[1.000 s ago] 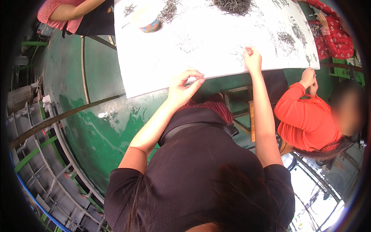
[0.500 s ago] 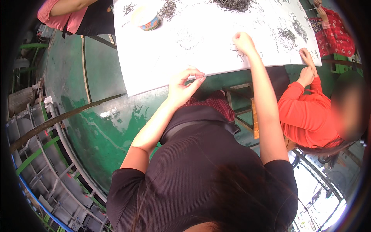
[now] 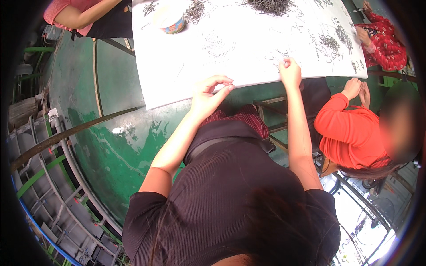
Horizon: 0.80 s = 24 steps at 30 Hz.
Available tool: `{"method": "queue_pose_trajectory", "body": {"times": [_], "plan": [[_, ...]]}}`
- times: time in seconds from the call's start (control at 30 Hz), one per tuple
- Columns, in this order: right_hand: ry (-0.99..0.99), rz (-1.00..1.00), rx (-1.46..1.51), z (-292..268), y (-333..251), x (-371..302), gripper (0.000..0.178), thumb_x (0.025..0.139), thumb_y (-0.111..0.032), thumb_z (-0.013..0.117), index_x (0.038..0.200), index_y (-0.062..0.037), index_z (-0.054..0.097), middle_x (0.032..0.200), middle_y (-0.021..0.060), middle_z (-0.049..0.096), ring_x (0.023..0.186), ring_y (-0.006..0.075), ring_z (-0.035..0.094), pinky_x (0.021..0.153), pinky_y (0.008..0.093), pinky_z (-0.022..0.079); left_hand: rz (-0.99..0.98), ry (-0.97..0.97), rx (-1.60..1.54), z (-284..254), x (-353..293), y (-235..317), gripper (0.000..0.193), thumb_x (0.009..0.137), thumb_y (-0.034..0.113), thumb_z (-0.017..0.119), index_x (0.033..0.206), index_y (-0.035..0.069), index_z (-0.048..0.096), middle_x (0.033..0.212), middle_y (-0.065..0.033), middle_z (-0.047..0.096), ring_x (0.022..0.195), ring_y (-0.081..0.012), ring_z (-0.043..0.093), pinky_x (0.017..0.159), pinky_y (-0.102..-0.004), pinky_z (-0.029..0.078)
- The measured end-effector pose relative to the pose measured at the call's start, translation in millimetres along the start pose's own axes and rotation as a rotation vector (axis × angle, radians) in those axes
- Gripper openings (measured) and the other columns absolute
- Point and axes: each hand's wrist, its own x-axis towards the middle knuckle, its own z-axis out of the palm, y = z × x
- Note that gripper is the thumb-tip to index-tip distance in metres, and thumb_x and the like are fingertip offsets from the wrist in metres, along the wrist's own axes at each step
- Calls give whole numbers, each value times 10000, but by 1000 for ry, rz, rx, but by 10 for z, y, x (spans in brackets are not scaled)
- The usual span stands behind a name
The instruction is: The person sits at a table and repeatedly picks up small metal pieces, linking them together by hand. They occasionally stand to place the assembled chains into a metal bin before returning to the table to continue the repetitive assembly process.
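Note:
My left hand (image 3: 209, 94) is at the near edge of the white tabletop (image 3: 177, 57), its thumb and forefinger brought together in a pinch. Whatever is between those fingertips is too small to make out. Over the table to the right, my right hand (image 3: 290, 73) has its fingers curled closed, and what they hold is hidden. Just beyond it lie several thin dark bent pieces (image 3: 278, 56), like small hooks. A loose scatter of similar pieces (image 3: 216, 45) lies farther off, left of my right hand.
A large dark heap of bent pieces (image 3: 270, 5) lies at the far side, with a smaller pile (image 3: 329, 41) at right. A round tub (image 3: 173, 24) stands at far left. People in orange-red (image 3: 350, 128), patterned red (image 3: 385, 42) and pink (image 3: 66, 15) are around the table.
My right hand has drawn back toward me and slightly right, nearer the table edge. My left hand has barely moved. The orange-sleeved person's hands have come back off the table.

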Motion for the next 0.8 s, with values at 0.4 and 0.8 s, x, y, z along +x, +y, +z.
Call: {"method": "queue_pose_trajectory", "body": {"times": [0.4,0.8], "plan": [[-204,-114,-7,-43,449,507,206,721,-203,609,763,-1,594,678,101,598,670,203,579,628,319,442,43,-76,181,49,16,-21,127,719,26,630,845,19,613,781,-58,616,748,-117,587,701,-240,455],[-329,-218,363,215,-192,-205,169,708,-142,598,779,11,608,654,96,604,617,167,574,588,285,445,45,-75,226,98,43,17,125,720,27,627,843,14,614,779,-61,616,748,-123,589,702,-242,454]]}}
